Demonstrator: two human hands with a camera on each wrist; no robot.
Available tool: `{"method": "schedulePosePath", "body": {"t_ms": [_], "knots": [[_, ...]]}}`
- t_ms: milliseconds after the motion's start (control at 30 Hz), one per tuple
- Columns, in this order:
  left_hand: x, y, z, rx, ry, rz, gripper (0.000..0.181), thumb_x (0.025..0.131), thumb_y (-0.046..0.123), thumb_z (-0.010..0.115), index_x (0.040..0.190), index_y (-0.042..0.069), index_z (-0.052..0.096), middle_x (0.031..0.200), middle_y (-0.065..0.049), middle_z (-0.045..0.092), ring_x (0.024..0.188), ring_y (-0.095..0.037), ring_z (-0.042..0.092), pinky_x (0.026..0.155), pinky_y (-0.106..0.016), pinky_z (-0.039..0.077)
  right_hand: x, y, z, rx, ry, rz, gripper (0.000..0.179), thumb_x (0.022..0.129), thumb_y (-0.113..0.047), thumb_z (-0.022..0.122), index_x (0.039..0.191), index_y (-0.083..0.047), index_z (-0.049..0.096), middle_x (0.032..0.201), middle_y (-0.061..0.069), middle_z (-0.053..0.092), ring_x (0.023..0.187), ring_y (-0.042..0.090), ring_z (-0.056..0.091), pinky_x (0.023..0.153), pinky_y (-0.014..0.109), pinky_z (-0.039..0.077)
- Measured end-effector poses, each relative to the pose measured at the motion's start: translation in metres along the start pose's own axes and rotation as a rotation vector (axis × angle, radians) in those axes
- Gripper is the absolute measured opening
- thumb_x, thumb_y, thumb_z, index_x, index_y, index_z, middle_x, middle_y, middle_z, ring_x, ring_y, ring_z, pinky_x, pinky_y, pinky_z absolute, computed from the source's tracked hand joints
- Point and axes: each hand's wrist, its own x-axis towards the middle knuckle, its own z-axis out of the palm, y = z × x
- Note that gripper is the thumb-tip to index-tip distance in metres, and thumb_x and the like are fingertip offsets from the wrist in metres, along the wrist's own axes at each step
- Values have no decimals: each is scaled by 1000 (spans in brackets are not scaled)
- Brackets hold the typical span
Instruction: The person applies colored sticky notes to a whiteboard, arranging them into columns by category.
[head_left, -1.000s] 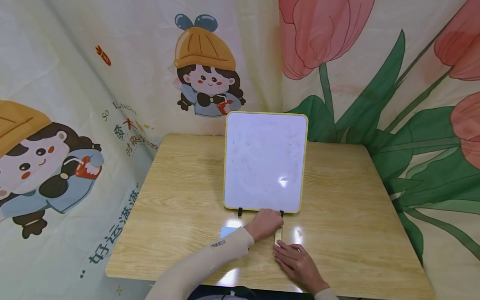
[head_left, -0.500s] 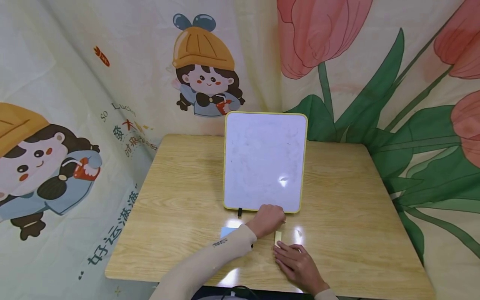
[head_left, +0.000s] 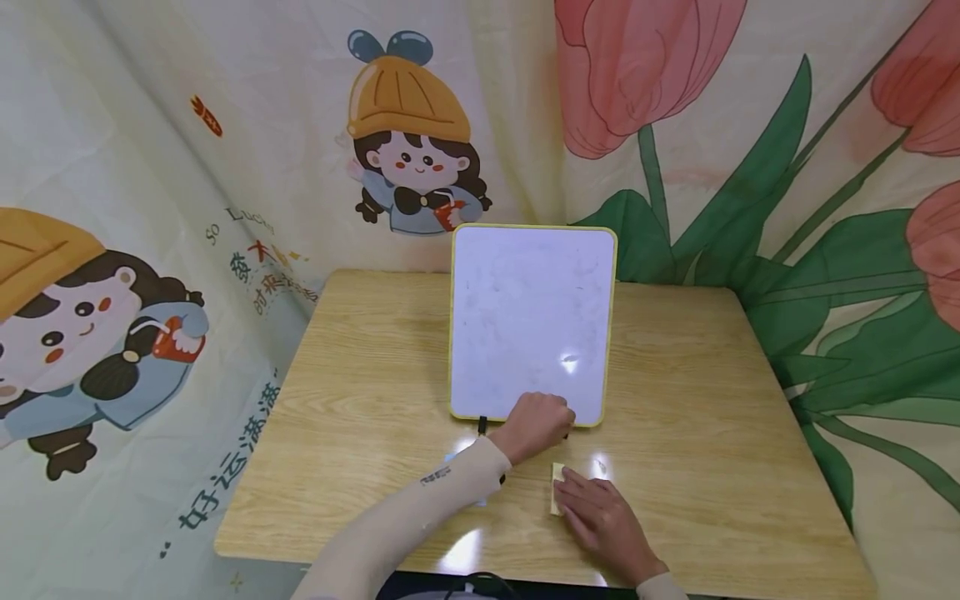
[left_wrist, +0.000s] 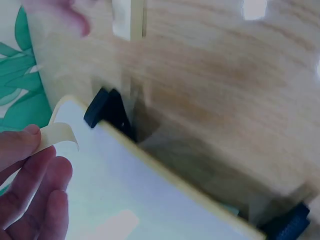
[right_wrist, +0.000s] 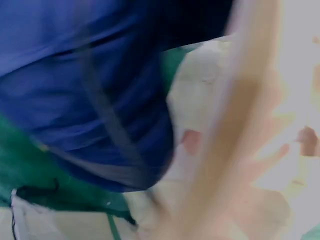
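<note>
My left hand (head_left: 536, 423) is in front of the whiteboard's lower right corner. Thumb and fingertips pinch a pale yellow, curling paper strip (left_wrist: 59, 135), like a narrow sticky note, seen in the left wrist view close to the board's face. The whiteboard (head_left: 532, 317), yellow-rimmed, stands upright on black feet. My right hand (head_left: 603, 521) rests on the table with fingers extended, fingertips at the right side of a narrow yellow sticky-note pad (head_left: 557, 492). That pad (left_wrist: 129, 20) lies flat in the left wrist view. The right wrist view is blurred.
A blue paper piece (head_left: 481, 502) lies mostly hidden beneath my left forearm. The board's left black foot (head_left: 482, 425) juts toward me; its other foot (left_wrist: 111, 111) shows in the left wrist view. The wooden table (head_left: 360, 375) meets patterned curtains behind.
My left hand has moved up and away from the pad to the board's lower right corner, carrying the paper strip. My right fingers have shifted slightly upward along the pad, exposing more of it.
</note>
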Motion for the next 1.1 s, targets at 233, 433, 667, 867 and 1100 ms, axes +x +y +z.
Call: {"method": "schedulePosePath", "body": {"t_ms": [233,433,667,867,1100], "knots": [[4,-12,-12,2,25,-7,15,91,21,66,82,27,75,71,11,60,52,-2,49,44,-19,41,49,26,-34,-1,70,297,17,90,-5,66,105,-7,73,100,-1,71,90,16,63,81,28,46],[8,-16,-23,30,161,56,19,97,20,60,84,23,74,73,8,58,48,-4,48,43,-19,40,107,35,-61,-9,58,525,15,94,-10,64,104,-8,74,90,0,69,77,15,62,64,34,53],[6,-14,-28,65,259,99,15,98,23,59,88,21,71,79,6,60,46,-6,47,41,-22,39,139,46,-59,59,-83,655,21,97,-22,61,108,-9,74,96,5,68,72,14,59,65,33,51],[4,-10,-28,119,261,139,14,99,23,58,101,23,72,90,6,65,47,-5,48,43,-20,39,140,51,-50,145,-130,741,17,93,-15,66,107,-11,75,102,6,70,77,20,63,62,33,50],[-2,-11,-31,154,270,171,16,98,29,59,107,25,72,95,7,65,48,-3,45,45,-18,38,148,56,-53,224,-237,812,18,86,-10,70,103,-7,75,94,9,72,78,20,66,62,30,51]]}}
